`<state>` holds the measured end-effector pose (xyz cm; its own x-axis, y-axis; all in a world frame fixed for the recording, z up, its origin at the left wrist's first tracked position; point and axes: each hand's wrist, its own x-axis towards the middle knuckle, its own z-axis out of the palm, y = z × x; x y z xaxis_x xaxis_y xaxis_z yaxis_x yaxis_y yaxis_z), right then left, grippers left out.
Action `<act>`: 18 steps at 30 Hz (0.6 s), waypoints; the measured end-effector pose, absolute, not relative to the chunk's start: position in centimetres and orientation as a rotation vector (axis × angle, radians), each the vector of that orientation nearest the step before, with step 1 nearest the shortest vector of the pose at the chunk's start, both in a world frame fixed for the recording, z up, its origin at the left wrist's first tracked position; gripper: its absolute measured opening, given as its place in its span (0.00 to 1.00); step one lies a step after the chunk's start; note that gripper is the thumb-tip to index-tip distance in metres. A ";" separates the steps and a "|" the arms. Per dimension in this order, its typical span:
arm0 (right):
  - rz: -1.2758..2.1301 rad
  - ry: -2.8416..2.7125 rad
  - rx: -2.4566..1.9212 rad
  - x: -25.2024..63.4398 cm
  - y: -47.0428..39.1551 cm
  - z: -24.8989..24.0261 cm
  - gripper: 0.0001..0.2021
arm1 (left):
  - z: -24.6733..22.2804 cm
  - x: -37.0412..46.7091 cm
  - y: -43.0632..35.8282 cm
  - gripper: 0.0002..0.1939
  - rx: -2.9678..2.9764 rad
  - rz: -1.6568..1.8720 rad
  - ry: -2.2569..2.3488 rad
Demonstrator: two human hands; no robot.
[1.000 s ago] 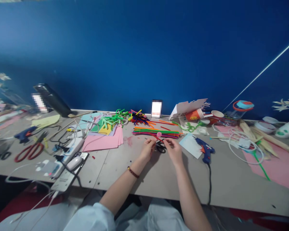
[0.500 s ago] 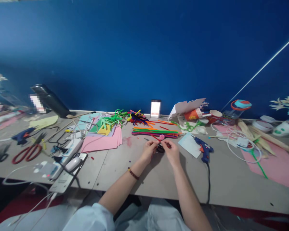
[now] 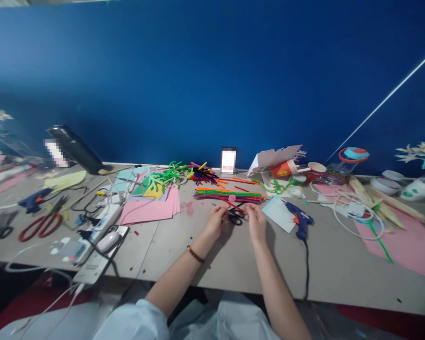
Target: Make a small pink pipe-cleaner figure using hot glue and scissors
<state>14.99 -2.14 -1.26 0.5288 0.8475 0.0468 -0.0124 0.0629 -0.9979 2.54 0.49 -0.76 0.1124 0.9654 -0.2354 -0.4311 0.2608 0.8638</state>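
Above the middle of the table, my left hand (image 3: 217, 220) is closed in a pinch at a red pipe cleaner (image 3: 238, 207), close to a small round pink piece (image 3: 232, 198). How the pink piece joins the pipe cleaner is too small to tell. My right hand (image 3: 257, 223) pinches the pipe cleaner's right end. Between and below the hands lie black-handled scissors (image 3: 235, 217) on the table. Just beyond the fingers rests a bundle of orange, green and purple pipe cleaners (image 3: 230, 193).
A blue glue gun (image 3: 300, 220) lies right of my hands, beside a pale blue sheet (image 3: 278, 213). Pink paper (image 3: 148, 211), a power strip (image 3: 97, 233) and red-handled scissors (image 3: 40, 226) are at left. A phone (image 3: 228, 160) stands against the blue wall. Paper cups (image 3: 285, 168) lie at back right.
My hands have moved apart, the left slightly leftward and the right slightly rightward. The pink piece shifted left, more red pipe cleaner shows between the hands, and the scissors are more visible.
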 end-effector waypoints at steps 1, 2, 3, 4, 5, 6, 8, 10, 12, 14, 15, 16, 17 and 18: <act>0.763 -0.746 -1.350 15.1 -2.0 -1.3 0.11 | -0.8 2.5 0.6 0.17 0.709 1.175 0.945; 0.769 -0.688 -1.330 15.2 -1.9 -1.5 0.11 | -0.9 2.4 0.8 0.17 0.699 1.186 0.942; 0.789 -0.628 -1.300 15.4 -1.8 -1.6 0.11 | -1.0 2.4 0.9 0.17 0.687 1.195 0.936; 0.819 -0.565 -1.267 15.5 -1.7 -1.8 0.11 | -1.2 2.4 1.0 0.17 0.674 1.205 0.930; 0.854 -0.507 -1.235 15.7 -1.6 -1.9 0.11 | -1.3 2.4 1.1 0.17 0.664 1.216 0.923; 0.883 -0.461 -1.213 15.8 -1.4 -2.0 0.11 | -1.4 2.4 1.1 0.17 0.658 1.225 0.916; 0.905 -0.432 -1.213 15.9 -1.3 -2.1 0.12 | -1.4 2.5 1.1 0.17 0.656 1.233 0.909; 0.886 -0.491 -1.245 15.7 -1.3 -2.1 0.12 | -1.2 2.5 1.0 0.17 0.666 1.229 0.911; 0.865 -0.592 -1.257 15.4 -1.4 -1.9 0.13 | -1.0 2.5 0.9 0.17 0.679 1.217 0.920; 0.848 -0.713 -1.260 15.0 -1.6 -1.7 0.14 | -0.8 2.5 0.7 0.17 0.688 1.194 0.936; 0.838 -0.779 -1.270 14.9 -1.7 -1.6 0.15 | -0.8 2.5 0.6 0.18 0.689 1.177 0.938; 0.828 -0.848 -1.282 14.7 -1.9 -1.6 0.15 | -0.8 2.6 0.5 0.18 0.692 1.163 0.931; 0.817 -0.912 -1.295 14.6 -2.0 -1.5 0.15 | -0.8 2.6 0.5 0.18 0.701 1.154 0.915; 0.806 -0.965 -1.306 14.6 -2.1 -1.5 0.14 | -0.9 2.6 0.4 0.18 0.717 1.149 0.891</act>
